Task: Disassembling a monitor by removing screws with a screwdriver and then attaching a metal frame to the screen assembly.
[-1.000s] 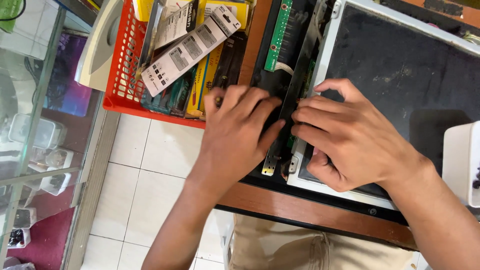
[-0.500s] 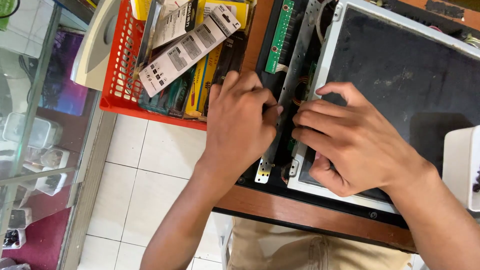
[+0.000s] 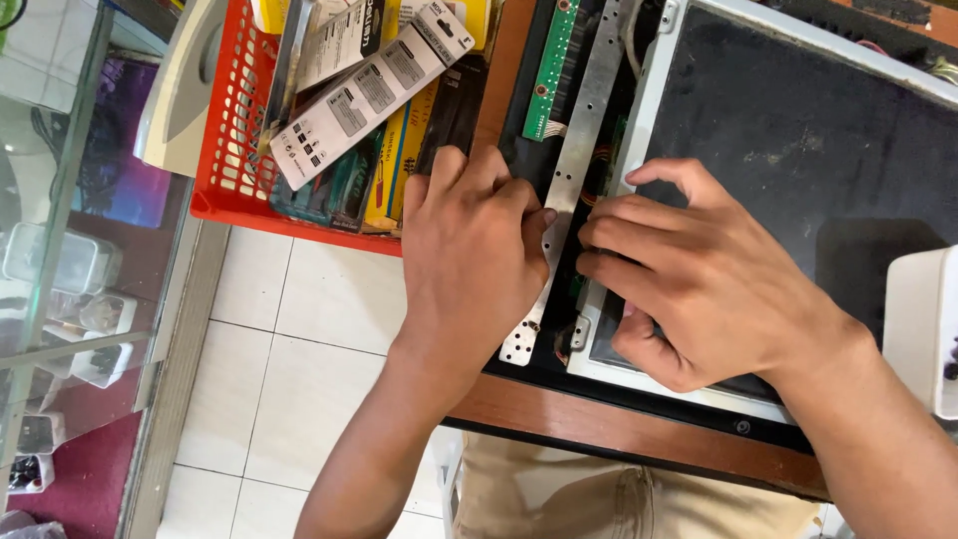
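Metal strip (image 3: 574,170) pinched by left hand (image 3: 469,260); right hand (image 3: 699,279) curled beside, grip unclear; red basket (image 3: 225,180) left

Basket (image 3: 225,195) lies left of strip (image 3: 584,120), panel (image 3: 798,130) right.

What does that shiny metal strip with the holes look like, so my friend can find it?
Start at the big dark screen panel. Along its left edge runs the metal strip, between both hands. Unlike the green circuit board beside it, it is silver, long and full of small holes.

A long grey-and-white carded package (image 3: 364,95) lies slanted over yellow packs (image 3: 411,130) in the red basket (image 3: 225,170).
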